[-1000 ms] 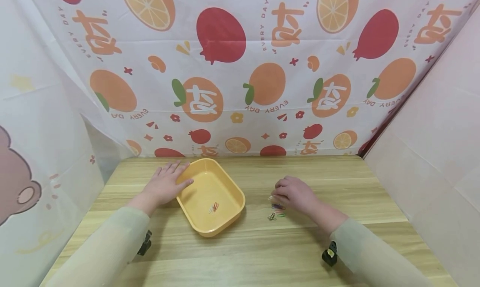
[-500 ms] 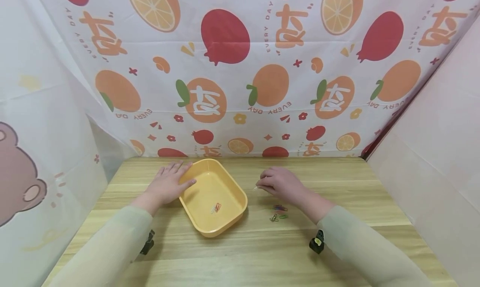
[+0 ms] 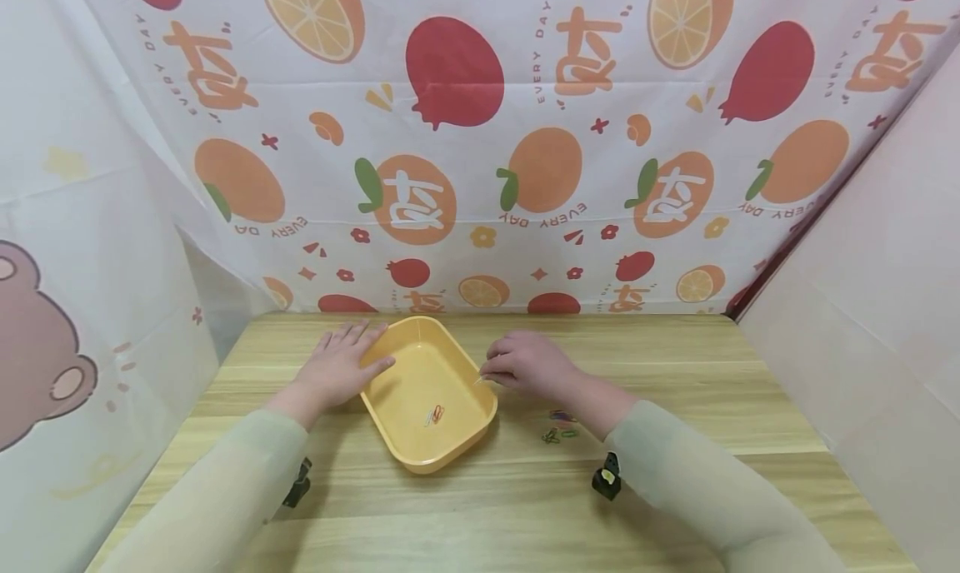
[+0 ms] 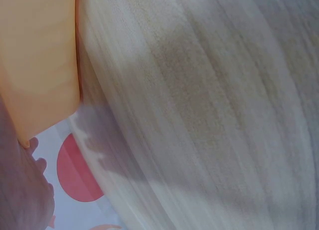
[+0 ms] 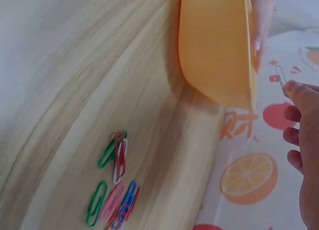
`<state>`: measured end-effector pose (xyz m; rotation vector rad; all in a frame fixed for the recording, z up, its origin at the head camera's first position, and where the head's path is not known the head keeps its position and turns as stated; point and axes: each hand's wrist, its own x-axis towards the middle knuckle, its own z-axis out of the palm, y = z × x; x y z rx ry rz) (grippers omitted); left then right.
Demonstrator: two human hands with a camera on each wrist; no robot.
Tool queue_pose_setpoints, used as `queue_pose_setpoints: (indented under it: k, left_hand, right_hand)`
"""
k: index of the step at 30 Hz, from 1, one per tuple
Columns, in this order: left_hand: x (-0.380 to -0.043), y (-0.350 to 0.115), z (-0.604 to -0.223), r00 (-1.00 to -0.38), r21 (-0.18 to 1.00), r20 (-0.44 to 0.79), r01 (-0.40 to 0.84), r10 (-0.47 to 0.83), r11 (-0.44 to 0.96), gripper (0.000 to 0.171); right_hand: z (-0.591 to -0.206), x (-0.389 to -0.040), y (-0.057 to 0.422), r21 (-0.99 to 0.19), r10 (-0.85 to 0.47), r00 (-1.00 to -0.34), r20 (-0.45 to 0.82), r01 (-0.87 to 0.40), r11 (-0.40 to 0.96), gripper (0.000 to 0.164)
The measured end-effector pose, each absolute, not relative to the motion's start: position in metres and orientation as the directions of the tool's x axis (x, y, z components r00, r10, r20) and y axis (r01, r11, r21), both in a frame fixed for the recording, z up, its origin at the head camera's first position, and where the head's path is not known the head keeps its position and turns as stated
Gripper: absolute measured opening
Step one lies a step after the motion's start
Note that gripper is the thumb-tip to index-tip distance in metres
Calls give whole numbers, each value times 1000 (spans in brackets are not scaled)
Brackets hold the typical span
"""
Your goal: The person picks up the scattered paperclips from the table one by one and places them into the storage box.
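My right hand (image 3: 532,363) pinches a pale paperclip (image 5: 280,76) between thumb and fingertips, held just above the right rim of a yellow plastic bin (image 3: 412,377). On the bin's left rim rests my left hand (image 3: 337,365), its fingers spread and fairly straight. A red paperclip (image 3: 438,413) and a whitish paperclip (image 3: 429,416) lie on the bin's floor. Several loose paperclips, among them a green paperclip (image 5: 96,204) and a pink paperclip (image 5: 111,202), lie in two small groups on the table to the right of the bin.
The wooden table (image 3: 480,515) ends at the back against a fruit-printed cloth (image 3: 480,156). Pale cloth walls (image 3: 862,265) stand on both sides. A black wrist device (image 3: 607,477) hangs below the right sleeve, and another below the left sleeve.
My right hand has lifted away from the loose paperclips with one pale clip and moved left to the bin's edge. The left hand has stayed on the rim.
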<state>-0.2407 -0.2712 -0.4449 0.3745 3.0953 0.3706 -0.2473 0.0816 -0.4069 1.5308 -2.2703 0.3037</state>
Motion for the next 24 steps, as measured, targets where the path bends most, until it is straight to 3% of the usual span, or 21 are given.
queue_pose_setpoints:
  k: [6,13,19,24]
  left_hand:
    - [-241,-272,-446,-970,223,17,239,241,945,76]
    - [-240,-272,-443,-971,224,14,234,237,946,75]
    - [-239,-271,-442,-972,223,6,230,235,947,75]
    - [-238,-270,-442,-973,224,7,228,232,948,74]
  right_hand:
    - [-403,-244,60,37,-904,-321,283,-938,345,10]
    - [-409,-246,36,138,-952,-279,125,-945,295,11]
    - [-413,-246,21,193,-967,-250,54,-947,256,12]
    - [-419,-245,11,202,-960,-279,11,-940,275,11]
